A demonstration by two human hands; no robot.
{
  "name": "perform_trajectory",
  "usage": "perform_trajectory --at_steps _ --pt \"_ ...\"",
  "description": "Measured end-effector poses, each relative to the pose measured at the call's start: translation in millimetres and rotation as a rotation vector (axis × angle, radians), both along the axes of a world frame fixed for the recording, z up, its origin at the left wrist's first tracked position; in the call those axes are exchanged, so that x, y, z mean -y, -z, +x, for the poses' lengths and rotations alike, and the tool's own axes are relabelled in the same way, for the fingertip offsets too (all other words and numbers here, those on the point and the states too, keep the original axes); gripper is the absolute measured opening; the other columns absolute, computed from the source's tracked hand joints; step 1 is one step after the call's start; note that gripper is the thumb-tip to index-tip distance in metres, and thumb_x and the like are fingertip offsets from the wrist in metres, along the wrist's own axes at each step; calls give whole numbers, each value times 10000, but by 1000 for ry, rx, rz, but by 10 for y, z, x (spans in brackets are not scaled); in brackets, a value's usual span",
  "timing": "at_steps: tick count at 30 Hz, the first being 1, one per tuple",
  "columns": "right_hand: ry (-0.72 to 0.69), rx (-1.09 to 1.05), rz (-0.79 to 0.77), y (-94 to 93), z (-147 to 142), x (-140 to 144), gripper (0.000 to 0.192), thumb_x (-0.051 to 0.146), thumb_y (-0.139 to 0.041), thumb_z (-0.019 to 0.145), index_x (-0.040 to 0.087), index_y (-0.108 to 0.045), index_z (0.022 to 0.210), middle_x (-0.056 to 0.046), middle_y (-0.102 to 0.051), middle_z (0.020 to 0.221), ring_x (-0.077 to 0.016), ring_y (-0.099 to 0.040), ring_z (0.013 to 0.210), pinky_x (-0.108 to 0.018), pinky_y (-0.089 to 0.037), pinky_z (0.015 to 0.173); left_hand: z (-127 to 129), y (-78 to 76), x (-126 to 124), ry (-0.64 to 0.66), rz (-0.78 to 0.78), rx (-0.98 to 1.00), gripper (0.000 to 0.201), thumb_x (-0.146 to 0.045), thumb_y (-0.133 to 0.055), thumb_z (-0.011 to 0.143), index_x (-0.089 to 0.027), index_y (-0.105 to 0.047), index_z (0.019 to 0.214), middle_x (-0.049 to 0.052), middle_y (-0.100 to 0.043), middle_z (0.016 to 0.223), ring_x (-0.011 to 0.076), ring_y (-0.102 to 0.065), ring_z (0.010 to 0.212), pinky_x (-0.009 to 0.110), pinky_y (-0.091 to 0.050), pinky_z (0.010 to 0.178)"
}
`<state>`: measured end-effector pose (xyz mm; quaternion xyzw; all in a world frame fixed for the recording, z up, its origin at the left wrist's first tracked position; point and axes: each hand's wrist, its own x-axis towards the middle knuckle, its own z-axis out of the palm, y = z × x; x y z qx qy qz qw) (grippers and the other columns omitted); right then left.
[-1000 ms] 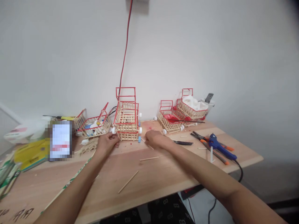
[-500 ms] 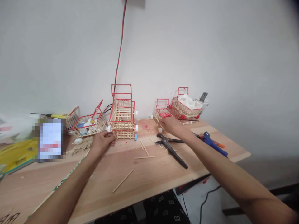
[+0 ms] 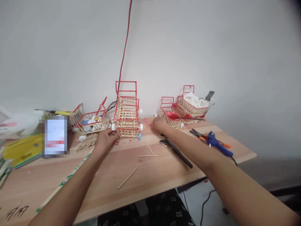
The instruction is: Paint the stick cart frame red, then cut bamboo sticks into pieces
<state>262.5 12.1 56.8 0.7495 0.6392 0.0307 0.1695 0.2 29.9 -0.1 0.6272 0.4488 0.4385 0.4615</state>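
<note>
Left hand (image 3: 107, 140) curled against the bottom-left corner of a stick-built cart (image 3: 127, 116), fingers pinched narrow on the lower frame near a white wheel; exactly which stick is gripped, hard to tell. Cart sits mid-table near the wall: pale wooden skewer lattice, boxy, red-painted rim & tall red rectangular handle frame, small white cap wheels, one light-blue bit at the front-right base. Looks like 2 carts nested/stacked but can't say for sure.

Right hand (image 3: 160, 124) resting knuckles-up on the wooden table (image 3: 164, 179), just right of the cart, apart from it, next to a reddish smear on the wood. Fingers tucked under, so open vs. closed = can't tell, nothing visibly held.

Black-handled pliers (image 3: 176, 150) lying diagonal by the right forearm, partly covered by it. Loose skewers (image 3: 128, 178) scattered in front, thin & straight. More stick carts (image 3: 185, 108) at back right w/ white lumpy stuff inside, another tipped cart (image 3: 92, 121) at left holding caps. Blue glue gun (image 3: 217, 142) near the right edge, cord dropping off the table. Red cable (image 3: 125, 47) up the wall, top cut off. Pixelated rectangle (image 3: 55, 136) at left, unreadable.
</note>
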Motion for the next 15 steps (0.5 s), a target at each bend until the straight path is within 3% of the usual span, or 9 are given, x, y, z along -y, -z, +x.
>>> perform_trajectory --at_steps 8,15 --pt "-78 -39 56 115 -17 42 336 136 -520 826 4 -682 1089 -288 -653 1103 -321 -630 1068 -375 -498 880 6 -71 17 11 -27 -12 175 -266 -672 565 -139 -580 642 -34 -549 458 98 -484 393 202 -373 418" --pt "-42 -99 43 83 29 -118 337 158 -568 801 0 -685 1074 -288 -665 1074 -312 -654 1018 -335 -501 860 -6 -11 -9 1 -8 -8 188 -285 -676 584 -141 -581 660 -35 -557 469 105 -506 400 205 -381 424"
